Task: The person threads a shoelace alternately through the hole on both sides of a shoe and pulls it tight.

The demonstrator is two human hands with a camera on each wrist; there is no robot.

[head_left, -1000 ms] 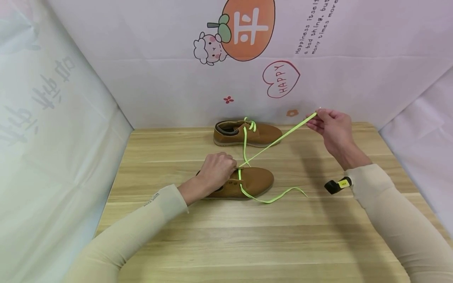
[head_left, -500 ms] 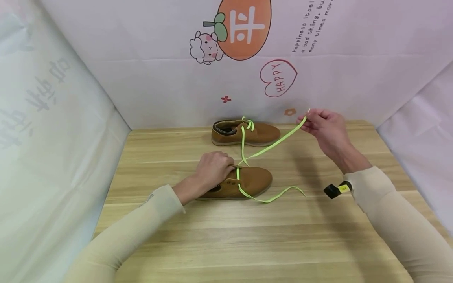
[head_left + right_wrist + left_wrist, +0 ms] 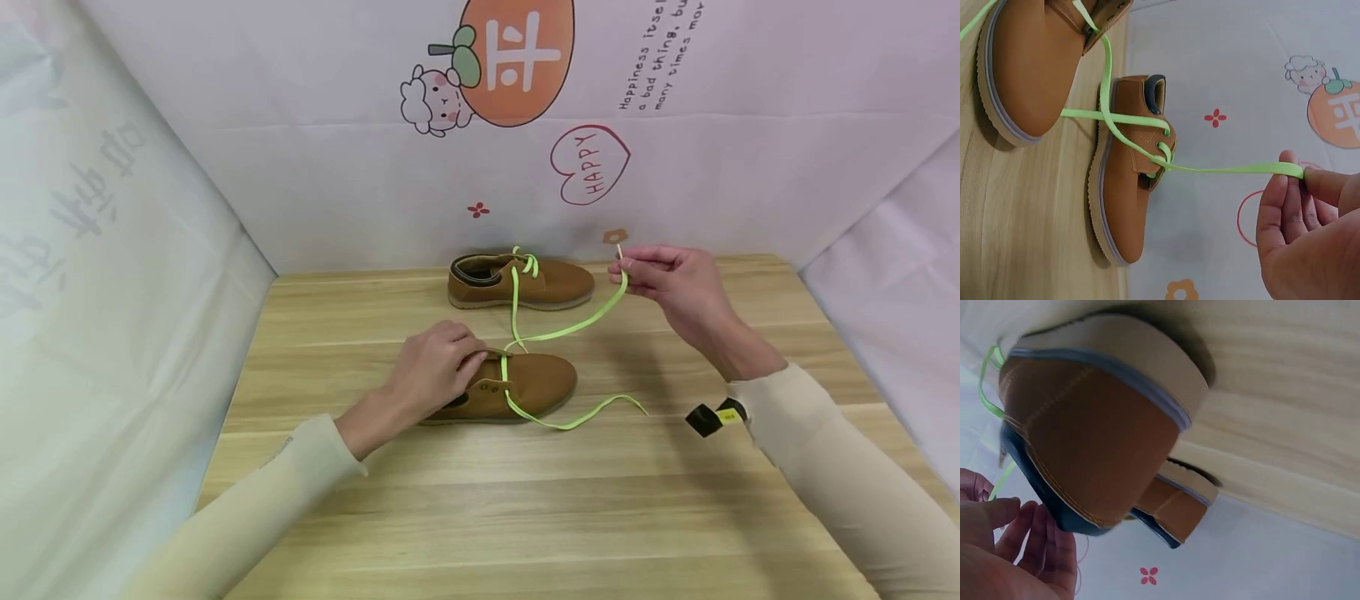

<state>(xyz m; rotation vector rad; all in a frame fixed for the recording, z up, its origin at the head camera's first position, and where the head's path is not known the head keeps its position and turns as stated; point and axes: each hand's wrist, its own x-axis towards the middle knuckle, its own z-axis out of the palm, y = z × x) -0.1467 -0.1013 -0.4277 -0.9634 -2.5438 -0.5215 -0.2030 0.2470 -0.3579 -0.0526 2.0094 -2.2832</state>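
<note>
A brown shoe [image 3: 543, 385] with a yellow-green shoelace [image 3: 572, 330] lies on the wooden table, its toe to the right. My left hand [image 3: 433, 367] is at the shoe's opening, thumb and fingertips pinching the far eyelet flap. In the left wrist view that hand [image 3: 1019, 540] is beside the dark collar, the heel [image 3: 1085, 425] hiding part of the hold. Up to the right, my right hand [image 3: 675, 283] pinches one end of the shoelace between thumb and fingers, its tip sticking up. That lace [image 3: 1229, 169] curves slackly back to the shoe. The other end trails on the table in front.
Behind stands a second brown shoe [image 3: 562, 283], laced in the same colour, with a lace end hanging toward the nearer shoe. A white printed cloth [image 3: 337, 183] rises at the table's back edge. A black device [image 3: 705, 419] is strapped at the right wrist.
My right hand has moved left and slightly down with the lace end, and the lace has gone from taut to sagging. The left hand has shifted slightly, its fingers staying at the flap.
</note>
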